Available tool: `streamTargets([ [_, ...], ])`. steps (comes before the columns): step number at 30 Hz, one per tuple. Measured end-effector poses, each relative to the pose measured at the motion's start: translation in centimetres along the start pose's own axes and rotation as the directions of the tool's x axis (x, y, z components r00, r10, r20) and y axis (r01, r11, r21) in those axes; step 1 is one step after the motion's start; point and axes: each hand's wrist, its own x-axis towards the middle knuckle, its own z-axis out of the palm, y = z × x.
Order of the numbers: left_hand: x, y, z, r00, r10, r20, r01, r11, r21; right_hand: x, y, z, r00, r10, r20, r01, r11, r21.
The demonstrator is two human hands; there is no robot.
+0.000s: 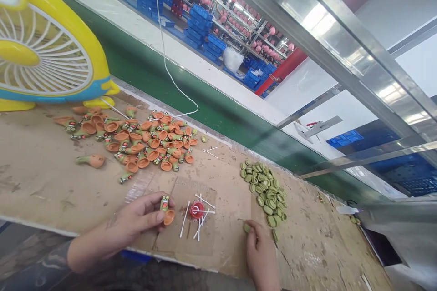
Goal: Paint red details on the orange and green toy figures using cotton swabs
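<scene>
Between the thumb and fingers of my left hand (134,218) is a small green frog figurine (165,203), its orange hollow bowl pointing down toward me. My right hand (261,254) pinches a small green oval piece (246,227) over the cardboard, just left of a pile of similar green oval pieces (268,191). A small red cap (196,209) sits between my two hands, with several cotton swabs (185,219) lying on and around it. Beyond my left hand spreads a heap of frog figurines (155,143) with orange bowls.
Brown cardboard (232,182) covers the table. A yellow fan (51,41) stands at the far left, and a white cable (165,54) hangs behind the heap. Two crossed swabs (210,152) lie toward the back. A green ledge (218,104) borders the table.
</scene>
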Motion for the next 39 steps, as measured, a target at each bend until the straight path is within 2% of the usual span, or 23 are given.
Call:
streamTargets([
  [2,0.0,0.0,0.0,1.000,0.000,0.020,0.000,1.000,-0.006,0.0,-0.7,0.0,0.999,-0.022,0.034,0.021,1.000,0.015],
  [6,-0.1,0.1,0.0,1.000,0.003,0.027,-0.003,1.000,-0.013,0.4,-0.9,-0.3,0.999,0.053,-0.002,-0.054,0.998,-0.028],
  [9,-0.2,0.1,0.1,1.000,0.016,0.012,-0.016,1.000,-0.014,0.5,-1.0,-0.4,0.997,0.066,0.033,-0.065,0.997,-0.037],
  [17,-0.2,0.1,0.0,0.999,0.022,0.025,-0.022,1.000,-0.002,-0.5,-2.7,-0.1,0.994,-0.012,0.110,0.014,1.000,-0.021],
  [23,-0.3,0.0,-0.1,0.999,0.007,0.033,-0.007,1.000,0.001,-0.7,-4.0,0.0,0.992,0.037,0.123,-0.034,0.999,-0.025],
  [25,-0.3,-0.1,-0.1,0.999,-0.001,0.040,0.001,1.000,0.005,-0.7,-4.2,0.1,0.988,0.003,0.155,-0.001,1.000,-0.015],
  [28,-0.1,-0.2,-0.3,0.998,0.002,0.059,-0.002,1.000,0.004,-0.9,-4.1,0.2,0.973,-0.131,0.192,0.127,0.991,0.036],
  [30,0.0,-0.3,-0.3,0.997,0.004,0.075,-0.004,1.000,-0.001,-1.0,-4.0,0.1,0.976,-0.143,0.167,0.138,0.990,0.038],
  [33,0.0,-0.2,-0.2,0.997,0.000,0.071,0.001,1.000,-0.006,-1.0,-4.5,0.2,0.993,-0.026,0.111,0.023,0.999,0.032],
  [36,-0.2,0.0,-0.2,0.997,0.004,0.074,-0.003,1.000,-0.009,-1.1,-5.4,0.3,0.996,0.003,0.093,-0.009,0.998,0.062],
  [39,-0.3,0.0,-0.4,0.994,0.009,0.109,-0.004,0.999,-0.042,-2.0,-7.1,0.7,0.998,-0.039,0.050,0.025,0.964,0.263],
])
